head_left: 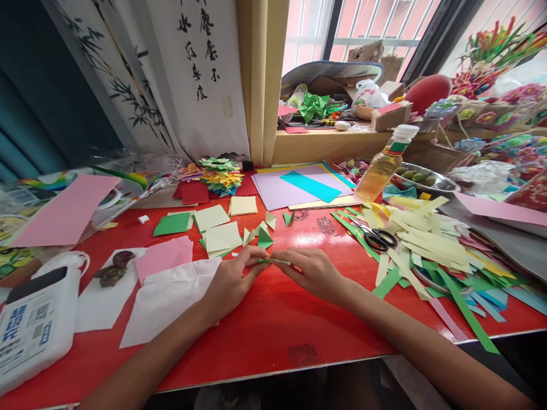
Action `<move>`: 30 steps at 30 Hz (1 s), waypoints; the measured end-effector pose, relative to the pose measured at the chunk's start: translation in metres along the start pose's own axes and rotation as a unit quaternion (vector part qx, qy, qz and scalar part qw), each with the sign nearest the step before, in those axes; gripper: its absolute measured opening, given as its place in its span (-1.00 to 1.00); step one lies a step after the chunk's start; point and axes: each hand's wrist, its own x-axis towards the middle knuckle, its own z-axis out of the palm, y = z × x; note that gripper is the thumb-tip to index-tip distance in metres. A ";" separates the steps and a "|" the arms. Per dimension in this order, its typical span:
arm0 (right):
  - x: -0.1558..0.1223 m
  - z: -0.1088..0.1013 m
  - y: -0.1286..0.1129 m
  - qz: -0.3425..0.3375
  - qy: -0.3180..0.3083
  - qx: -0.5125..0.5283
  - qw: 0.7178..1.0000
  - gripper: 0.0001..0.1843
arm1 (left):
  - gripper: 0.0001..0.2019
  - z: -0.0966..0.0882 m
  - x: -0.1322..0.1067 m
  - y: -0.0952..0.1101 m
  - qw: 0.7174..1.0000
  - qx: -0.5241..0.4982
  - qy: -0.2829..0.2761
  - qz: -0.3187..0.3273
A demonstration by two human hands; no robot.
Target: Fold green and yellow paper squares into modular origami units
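Observation:
Between my left hand [235,277] and my right hand [314,272] is a small folded piece of green and cream paper [276,262], held just above the red table. Both hands pinch it, the left at its left end and the right at its right end. Just beyond them lie folded paper triangles [265,238], some green and some cream. Stacks of square cream paper [222,238] and green paper [171,224] rest to the left of these. A fanned stack of folded paper pieces [220,175] in green, yellow and orange stands farther back.
Black-handled scissors [379,239] lie by a heap of cut paper strips [427,233] on the right. A glass bottle [387,165] stands near a metal bowl [427,176]. Pink sheets [166,256], a white tissue [171,296] and a white plastic box [38,324] are at left.

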 end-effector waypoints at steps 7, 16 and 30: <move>0.001 0.000 -0.001 0.041 -0.032 0.024 0.998 -0.79 | -0.84 0.001 0.001 -0.001 1.000 -0.008 0.006 -0.016; 0.009 -0.010 -0.003 0.162 -0.170 0.019 0.972 -0.67 | -0.80 -0.003 0.005 0.003 0.990 -0.116 0.002 -0.075; 0.006 0.003 -0.007 0.254 -0.125 0.223 0.933 -0.62 | -0.70 0.001 0.007 0.001 0.989 -0.100 0.000 -0.110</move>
